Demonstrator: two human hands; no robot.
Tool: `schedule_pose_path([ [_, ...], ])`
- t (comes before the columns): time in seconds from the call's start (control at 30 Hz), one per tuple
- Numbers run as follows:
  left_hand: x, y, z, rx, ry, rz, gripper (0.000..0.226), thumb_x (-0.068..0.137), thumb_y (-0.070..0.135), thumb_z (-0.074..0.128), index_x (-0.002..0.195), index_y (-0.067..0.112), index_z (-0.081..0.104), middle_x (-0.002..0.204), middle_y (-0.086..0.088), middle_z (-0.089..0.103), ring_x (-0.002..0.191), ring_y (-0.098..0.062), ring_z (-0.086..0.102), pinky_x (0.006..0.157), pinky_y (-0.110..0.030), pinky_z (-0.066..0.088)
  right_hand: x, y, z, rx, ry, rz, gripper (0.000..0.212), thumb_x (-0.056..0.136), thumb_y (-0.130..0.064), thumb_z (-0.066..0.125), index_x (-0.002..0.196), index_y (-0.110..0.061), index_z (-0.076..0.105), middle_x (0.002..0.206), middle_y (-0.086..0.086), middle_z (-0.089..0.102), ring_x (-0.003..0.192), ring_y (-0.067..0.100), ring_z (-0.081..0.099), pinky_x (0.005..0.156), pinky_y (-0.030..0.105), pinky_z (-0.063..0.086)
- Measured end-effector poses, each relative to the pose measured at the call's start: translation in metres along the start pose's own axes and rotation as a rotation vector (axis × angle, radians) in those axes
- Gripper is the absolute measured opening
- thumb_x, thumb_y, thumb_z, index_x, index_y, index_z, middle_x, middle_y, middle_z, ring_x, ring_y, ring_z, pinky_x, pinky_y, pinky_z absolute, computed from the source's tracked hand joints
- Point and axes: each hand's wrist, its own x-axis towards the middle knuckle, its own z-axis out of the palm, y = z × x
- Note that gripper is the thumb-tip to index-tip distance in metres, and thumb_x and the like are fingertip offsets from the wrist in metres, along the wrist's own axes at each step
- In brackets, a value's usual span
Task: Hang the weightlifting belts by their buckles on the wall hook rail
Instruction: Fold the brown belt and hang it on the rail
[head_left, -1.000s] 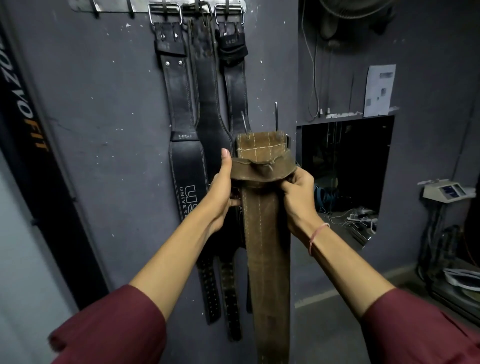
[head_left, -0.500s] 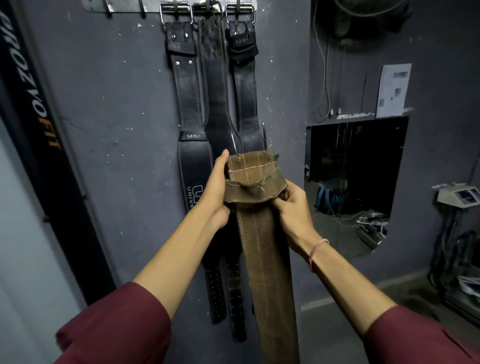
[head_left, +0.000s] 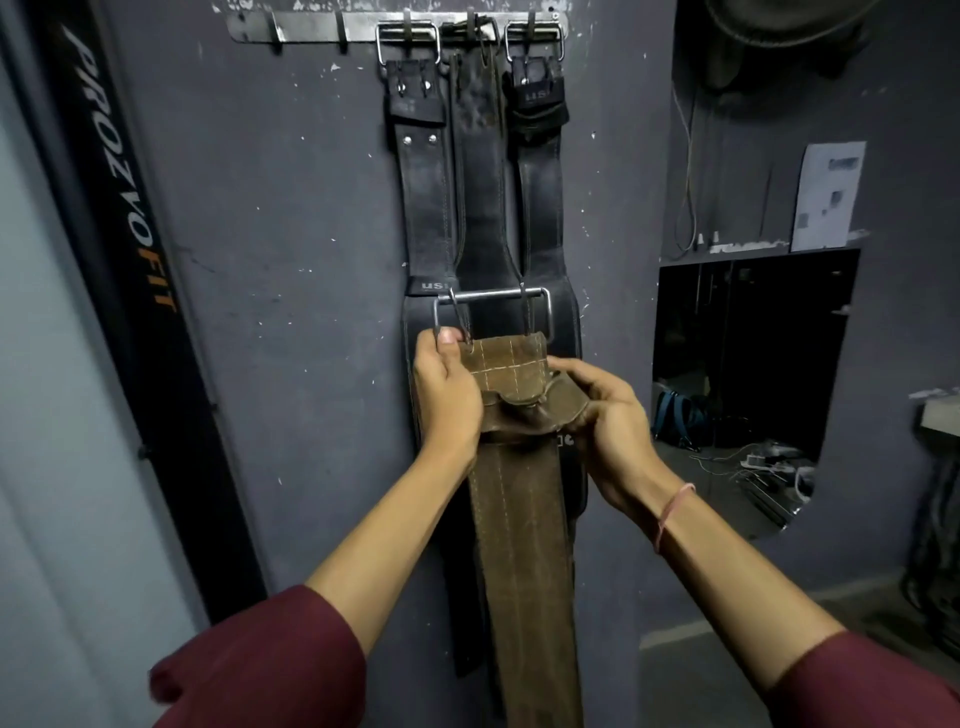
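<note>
A brown leather belt (head_left: 524, 545) hangs straight down in front of me. Its steel buckle (head_left: 493, 296) stands upright above the stitched top end, with two prongs. My left hand (head_left: 447, 395) grips the belt's top left edge, thumb by the buckle's corner. My right hand (head_left: 608, 415) pinches the folded leather loop at the right. Three black belts (head_left: 480, 208) hang behind it on the wall. Their buckles sit on the metal hook rail (head_left: 322, 26) at the top, well above my hands. The rail's left hooks (head_left: 278, 36) are bare.
A dark upright post with orange and white lettering (head_left: 124, 208) stands to the left. At the right is a dark wall opening (head_left: 748, 374) with cables and bags inside, a paper sheet (head_left: 826, 197) above it, and a fan (head_left: 779, 31) overhead.
The buckle has flipped up and now stands above the brown belt's top. Both hands shifted on the belt top. The view tilted up, showing the whole rail.
</note>
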Motion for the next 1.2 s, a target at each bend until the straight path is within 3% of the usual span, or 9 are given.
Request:
schedule_pose_path([
  [0.13, 0.022, 0.001, -0.013, 0.025, 0.023, 0.057, 0.028, 0.109, 0.025, 0.033, 0.100, 0.008, 0.053, 0.084, 0.002, 0.055, 0.075, -0.008, 0.052, 0.065, -0.015, 0.042, 0.020, -0.002, 0.027, 0.252, 0.098, -0.005, 0.042, 0.095, 0.005, 0.028, 0.116, 0.006, 0.065, 0.102, 0.023, 0.074, 0.094, 0.029, 0.070, 0.088, 0.035, 0.058],
  [0.23, 0.038, 0.000, -0.024, 0.037, 0.026, 0.080, 0.030, 0.109, 0.026, 0.033, 0.103, 0.006, 0.054, 0.086, -0.001, 0.056, 0.075, -0.009, 0.052, 0.066, -0.016, 0.041, 0.043, -0.002, 0.049, 0.010, 0.072, -0.022, 0.042, 0.108, -0.026, 0.036, 0.115, 0.004, 0.065, 0.101, 0.019, 0.072, 0.094, 0.027, 0.069, 0.088, 0.036, 0.056],
  [0.4, 0.070, -0.001, -0.042, 0.035, 0.016, 0.113, 0.026, 0.108, 0.025, 0.035, 0.100, 0.011, 0.056, 0.078, 0.003, 0.054, 0.069, -0.005, 0.050, 0.059, -0.012, 0.041, 0.081, 0.004, 0.082, -0.284, 0.045, -0.238, 0.028, 0.107, -0.018, 0.042, 0.091, -0.010, 0.064, 0.086, 0.004, 0.067, 0.080, 0.011, 0.065, 0.073, 0.025, 0.051],
  [0.53, 0.107, 0.000, -0.050, -0.008, 0.060, 0.148, 0.029, 0.109, 0.028, 0.033, 0.087, 0.023, 0.052, 0.076, 0.002, 0.054, 0.073, -0.012, 0.053, 0.066, -0.026, 0.044, 0.112, 0.000, 0.105, -0.295, -0.020, -0.308, 0.024, 0.106, -0.016, 0.044, 0.096, -0.012, 0.065, 0.091, 0.000, 0.069, 0.083, 0.006, 0.068, 0.073, 0.019, 0.053],
  [0.7, 0.175, 0.005, -0.046, -0.065, 0.068, 0.232, 0.032, 0.108, 0.027, 0.035, 0.084, 0.023, 0.056, 0.083, -0.007, 0.058, 0.080, -0.021, 0.056, 0.074, -0.037, 0.047, 0.182, -0.019, 0.127, -0.234, 0.028, -0.315, 0.028, 0.101, -0.011, 0.051, 0.081, -0.015, 0.070, 0.083, 0.003, 0.071, 0.084, 0.019, 0.067, 0.082, 0.038, 0.054],
  [0.77, 0.207, 0.014, -0.042, -0.058, 0.066, 0.253, 0.033, 0.108, 0.026, 0.037, 0.083, 0.022, 0.058, 0.083, -0.008, 0.060, 0.081, -0.022, 0.057, 0.076, -0.037, 0.047, 0.216, -0.031, 0.133, -0.214, 0.057, -0.298, 0.029, 0.098, -0.011, 0.056, 0.076, -0.017, 0.073, 0.078, 0.002, 0.074, 0.081, 0.020, 0.069, 0.078, 0.037, 0.055],
  [0.9, 0.272, 0.039, -0.030, -0.013, 0.136, 0.324, 0.035, 0.107, 0.025, 0.039, 0.079, 0.023, 0.058, 0.074, 0.001, 0.060, 0.075, -0.019, 0.057, 0.073, -0.034, 0.045, 0.280, -0.057, 0.155, -0.236, 0.101, -0.381, 0.029, 0.089, -0.020, 0.063, 0.064, -0.021, 0.076, 0.075, 0.001, 0.077, 0.085, 0.024, 0.073, 0.087, 0.046, 0.058],
  [1.1, 0.344, 0.079, -0.010, 0.111, 0.314, 0.425, 0.034, 0.109, 0.024, 0.034, 0.098, 0.008, 0.063, 0.072, 0.010, 0.049, 0.067, -0.001, 0.046, 0.055, -0.004, 0.034, 0.358, -0.105, 0.194, -0.286, 0.208, -0.471, 0.015, 0.087, -0.018, 0.072, 0.079, -0.008, 0.080, 0.078, 0.002, 0.074, 0.080, 0.016, 0.067, 0.075, 0.028, 0.054],
  [1.2, 0.372, 0.092, -0.003, 0.152, 0.368, 0.459, 0.042, 0.110, 0.024, 0.031, 0.101, 0.004, 0.067, 0.076, 0.003, 0.056, 0.079, -0.019, 0.055, 0.057, -0.007, 0.031, 0.382, -0.121, 0.205, -0.290, 0.276, -0.458, 0.022, 0.082, -0.020, 0.078, 0.070, -0.002, 0.074, 0.071, 0.003, 0.067, 0.069, 0.014, 0.058, 0.061, 0.023, 0.044],
])
